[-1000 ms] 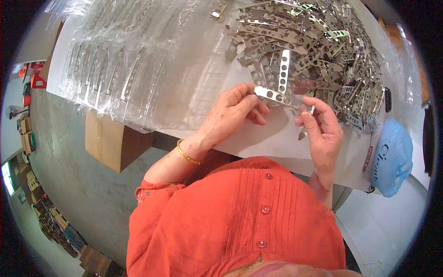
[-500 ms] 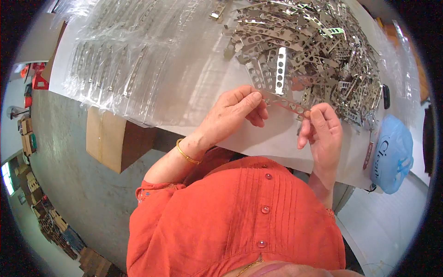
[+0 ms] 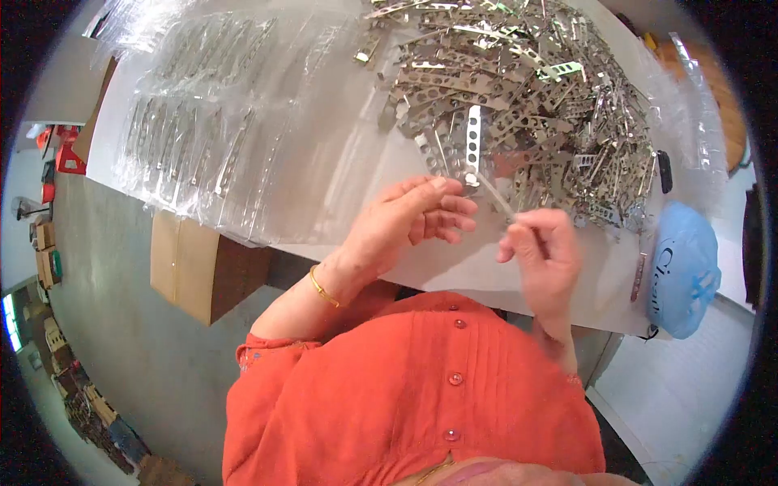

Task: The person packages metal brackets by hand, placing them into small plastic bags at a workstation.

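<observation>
Watching remotely, I saw the right hand (image 3: 549, 249) pinch a slim greyish strip (image 3: 494, 196), blurred, its broad face indistinct; the left hand (image 3: 405, 217) curled loosely, fingers unclenched.

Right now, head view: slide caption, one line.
Right hand pinches a thin metal strip, loosely open left hand alongside, near a heap of perforated metal pieces on a white table.

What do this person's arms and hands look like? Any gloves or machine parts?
Both hands, left and right, are bare, with no gloves or cables. A thin gold-coloured bangle circles the left wrist. The left sleeve is short and red-orange, with small patterned trim.
</observation>
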A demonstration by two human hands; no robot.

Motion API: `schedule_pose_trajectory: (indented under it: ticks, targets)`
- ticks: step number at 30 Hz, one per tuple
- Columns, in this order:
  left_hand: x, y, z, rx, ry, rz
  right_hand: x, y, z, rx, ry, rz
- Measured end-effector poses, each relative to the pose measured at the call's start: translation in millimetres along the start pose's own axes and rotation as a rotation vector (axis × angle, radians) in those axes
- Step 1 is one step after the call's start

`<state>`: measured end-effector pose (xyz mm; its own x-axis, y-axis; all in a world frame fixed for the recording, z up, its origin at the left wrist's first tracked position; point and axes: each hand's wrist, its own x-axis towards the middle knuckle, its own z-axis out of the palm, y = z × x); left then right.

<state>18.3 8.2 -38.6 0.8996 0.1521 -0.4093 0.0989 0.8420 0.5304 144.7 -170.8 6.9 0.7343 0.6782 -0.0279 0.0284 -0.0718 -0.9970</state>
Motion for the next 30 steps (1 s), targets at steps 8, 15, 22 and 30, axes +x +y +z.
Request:
schedule_pose_trajectory:
  ticks: [8, 15, 22, 30]
  targets:
    - [5.9, -7.6, 11.3, -0.121, -0.016, -0.027, 10.3, 3.4, 17.3, -0.758, -0.410, -0.657]
    - [5.0, -8.4, -3.5, -0.182, 0.073, 0.047, 26.0, -13.4, 14.8, -0.725, -0.419, -0.565]
    - [0.2, -3.6, -3.8, -0.148, 0.029, -0.041, 81.8, -10.6, -7.2, -0.906, -0.028, -0.626]
    - [0.6, -5.1, -8.4, -0.127, 0.032, -0.097, 141.4, -21.8, -27.5, -1.106, 0.073, -0.755]
